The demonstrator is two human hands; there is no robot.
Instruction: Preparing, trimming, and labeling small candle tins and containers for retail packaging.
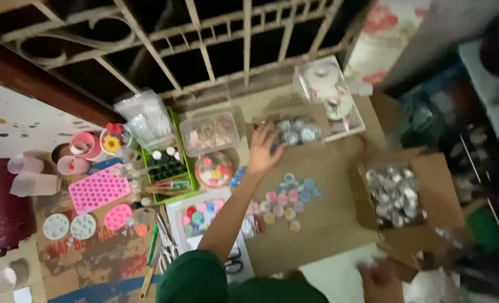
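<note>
My left hand [262,149] reaches forward on a bare arm with a green sleeve, fingers spread. It rests on the edge of a pile of shiny round discs [295,131] on the brown cardboard sheet [328,224]. Just nearer than the hand lies a cluster of pastel round pieces [290,197] in pink, blue and yellow. My right hand [380,281] is low at the bottom right, blurred, beside something white [429,286]; whether it holds anything is unclear.
An open cardboard box [440,191] of silver discs stands at the right. A clear case with white crockery [331,92] is behind. To the left are clear tubs [210,132], a green tray [189,168] of bottles, pink moulds [95,191], a white tray [176,216] and scissors [232,261]. A metal grille [204,45] lies beyond.
</note>
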